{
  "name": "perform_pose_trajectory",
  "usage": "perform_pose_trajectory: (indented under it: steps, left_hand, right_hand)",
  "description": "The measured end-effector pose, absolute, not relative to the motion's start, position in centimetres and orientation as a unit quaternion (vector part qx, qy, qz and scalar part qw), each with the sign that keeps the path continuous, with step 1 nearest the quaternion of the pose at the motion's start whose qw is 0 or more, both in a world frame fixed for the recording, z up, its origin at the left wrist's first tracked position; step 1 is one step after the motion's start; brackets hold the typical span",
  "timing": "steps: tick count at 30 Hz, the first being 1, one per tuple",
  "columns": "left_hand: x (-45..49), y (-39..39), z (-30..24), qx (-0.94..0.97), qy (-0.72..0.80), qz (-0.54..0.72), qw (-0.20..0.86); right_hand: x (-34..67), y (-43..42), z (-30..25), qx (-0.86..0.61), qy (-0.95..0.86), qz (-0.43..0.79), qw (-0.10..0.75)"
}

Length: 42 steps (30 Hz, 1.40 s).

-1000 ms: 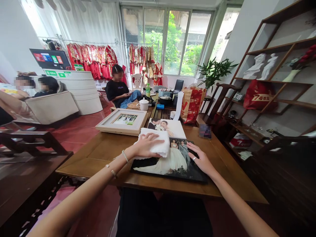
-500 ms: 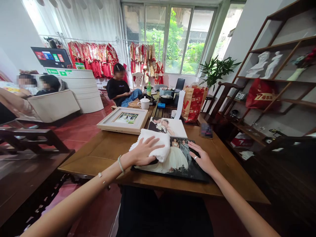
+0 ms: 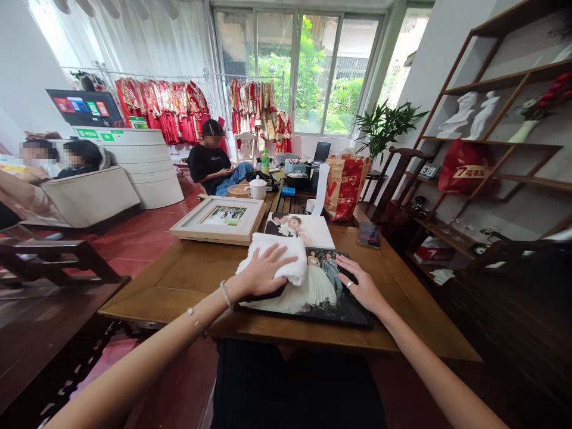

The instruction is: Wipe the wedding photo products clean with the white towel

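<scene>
A dark wedding photo panel (image 3: 317, 295) lies flat near the front edge of the wooden table, showing a bride's white dress. On its upper left rests a folded white towel (image 3: 290, 265). My left hand (image 3: 266, 271) presses down on the towel with its fingers spread; the towel hides the part of the panel under it. My right hand (image 3: 361, 285), wearing a ring, lies flat with extended fingers on the panel's right side. Just behind is a lighter wedding photo (image 3: 317, 229), partly covered by the towel.
A pale framed photo (image 3: 218, 220) lies to the left on the table (image 3: 156, 286). Farther back stand a white lidded cup (image 3: 257, 188), a red-and-brown paper bag (image 3: 344, 187) and a green bottle (image 3: 265, 161). A seated person (image 3: 210, 156) is beyond. Shelves (image 3: 482, 143) rise at right.
The whole view has shifted slightly left. My left hand and the towel have moved a little up and away over the panel; my right hand keeps its place on it.
</scene>
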State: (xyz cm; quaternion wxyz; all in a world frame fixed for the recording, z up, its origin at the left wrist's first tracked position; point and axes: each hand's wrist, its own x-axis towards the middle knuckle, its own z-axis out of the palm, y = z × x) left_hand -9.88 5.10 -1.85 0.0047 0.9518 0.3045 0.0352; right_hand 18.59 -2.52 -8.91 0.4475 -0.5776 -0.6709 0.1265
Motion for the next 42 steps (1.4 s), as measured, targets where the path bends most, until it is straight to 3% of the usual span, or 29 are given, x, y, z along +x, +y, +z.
perform_pose_trajectory:
  steps: [7, 20, 32, 42]
  left_hand:
    - [-7.6, 9.2, -2.4, 0.937, 0.348, 0.039, 0.003]
    - [-9.8, -3.8, -2.8, 0.954, 0.295, 0.054, 0.014]
    - [-3.7, 4.1, -2.6, 0.938, 0.343, 0.048, -0.02]
    - [-6.3, -5.6, -2.7, 0.952, 0.301, 0.058, 0.001]
  right_hand:
    - [18.9, -2.4, -9.0, -0.585, -0.672, 0.129, 0.436]
    - [19.3, -2.8, -9.0, -0.584, -0.67, 0.123, 0.442]
    - [18.9, -3.2, -9.1, -0.577, -0.679, 0.116, 0.438]
    - [18.3, -2.8, -8.3, -0.578, -0.664, 0.139, 0.453]
